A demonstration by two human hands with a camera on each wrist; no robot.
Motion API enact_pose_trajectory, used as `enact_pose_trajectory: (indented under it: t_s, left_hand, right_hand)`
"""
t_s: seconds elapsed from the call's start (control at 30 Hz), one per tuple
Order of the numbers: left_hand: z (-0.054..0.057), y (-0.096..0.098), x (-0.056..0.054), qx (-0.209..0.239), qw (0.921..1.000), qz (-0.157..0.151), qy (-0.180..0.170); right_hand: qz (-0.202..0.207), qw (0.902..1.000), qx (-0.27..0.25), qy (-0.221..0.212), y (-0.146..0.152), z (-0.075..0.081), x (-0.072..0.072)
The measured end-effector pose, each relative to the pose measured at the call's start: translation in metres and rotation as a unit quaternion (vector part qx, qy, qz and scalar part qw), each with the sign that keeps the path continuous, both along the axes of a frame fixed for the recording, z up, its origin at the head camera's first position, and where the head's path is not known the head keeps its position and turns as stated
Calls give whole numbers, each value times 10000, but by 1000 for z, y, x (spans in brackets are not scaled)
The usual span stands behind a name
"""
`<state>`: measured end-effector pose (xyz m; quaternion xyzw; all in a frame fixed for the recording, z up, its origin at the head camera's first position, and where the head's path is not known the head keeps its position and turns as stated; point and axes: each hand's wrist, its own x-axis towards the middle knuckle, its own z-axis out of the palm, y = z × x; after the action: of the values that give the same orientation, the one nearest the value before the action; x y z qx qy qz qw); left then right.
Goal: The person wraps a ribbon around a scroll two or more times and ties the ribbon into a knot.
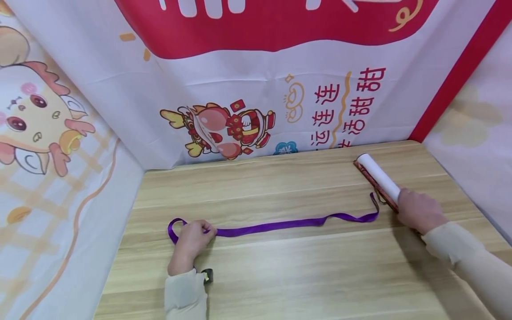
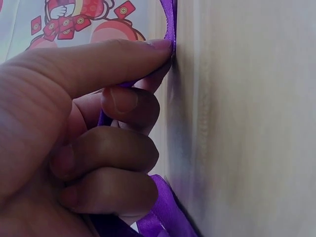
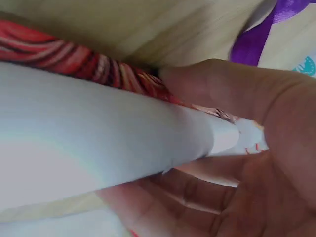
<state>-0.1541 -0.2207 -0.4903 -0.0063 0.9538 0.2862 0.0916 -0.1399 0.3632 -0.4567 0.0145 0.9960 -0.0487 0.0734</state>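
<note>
A purple ribbon (image 1: 272,227) stretches across the table, looped at its left end and twisted upward at its right. My left hand (image 1: 192,242) pinches it near the loop; the left wrist view shows thumb and fingertip on the ribbon (image 2: 169,19), the other fingers curled. On the right, my right hand (image 1: 420,211) grips the near end of a rolled-up sheet of paper (image 1: 378,174). It is white outside, with a red printed edge (image 3: 74,59) along one side. Thumb and fingers lie on opposite sides of the roll in the right wrist view. The ribbon's right end lies close to the roll.
The wood-grain table (image 1: 280,275) meets a printed cloth backdrop (image 1: 248,71) at its back edge. Another patterned cloth (image 1: 44,186) hangs along the left, and a pale one (image 1: 476,129) on the right. A small dark item (image 1: 207,276) sits at the left cuff.
</note>
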Motion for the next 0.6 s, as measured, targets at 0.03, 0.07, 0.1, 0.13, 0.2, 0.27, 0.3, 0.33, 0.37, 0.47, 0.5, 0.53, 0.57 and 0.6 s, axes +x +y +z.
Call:
enact_pose_trajectory:
  t_s: [0.03, 0.07, 0.1, 0.13, 0.2, 0.27, 0.3, 0.33, 0.37, 0.47, 0.5, 0.53, 0.57, 0.6]
  left_hand:
    - [0, 1, 0, -3, 10000, 9, -19]
    - [1, 1, 1, -7, 10000, 16, -31]
    - [2, 2, 1, -10, 10000, 13, -28]
    - [2, 2, 1, -10, 10000, 8, -25]
    - [2, 2, 1, -1, 10000, -1, -14]
    - [2, 3, 1, 12, 10000, -24, 27]
    - [2, 3, 1, 25, 10000, -32, 36]
    - [2, 4, 1, 33, 10000, -34, 38]
    - [2, 4, 1, 44, 10000, -41, 41]
    - [3, 6, 2, 72, 9999, -65, 28]
    - [4, 6, 2, 87, 9999, -77, 25]
    - [4, 7, 3, 90, 9999, -90, 26]
    - [4, 7, 3, 95, 9999, -101, 33]
    - [4, 7, 3, 86, 9999, -109, 41]
  right_hand:
    - [13, 9999, -69, -111, 2, 2, -2]
    - [44, 9997, -118, -218, 5, 3, -3]
    - [82, 9993, -155, -332, 8, 4, -5]
    - [132, 9989, -189, -415, 11, 5, -7]
    - [166, 9979, -266, -560, 16, 6, -10]
    - [146, 9971, -337, -671, 21, 5, -12]
    - [102, 9966, -382, -723, 24, 5, -13]
    - [50, 9964, -419, -738, 26, 5, -13]
    - [-19, 9959, -465, -771, 29, 5, -14]
    - [-192, 9950, -613, -764, 36, 12, -15]
    - [-265, 9945, -691, -744, 38, 16, -15]
    - [-289, 9943, -768, -675, 39, 21, -16]
    - [-310, 9940, -841, -620, 38, 27, -16]
    - [-324, 9939, -909, -538, 37, 33, -15]
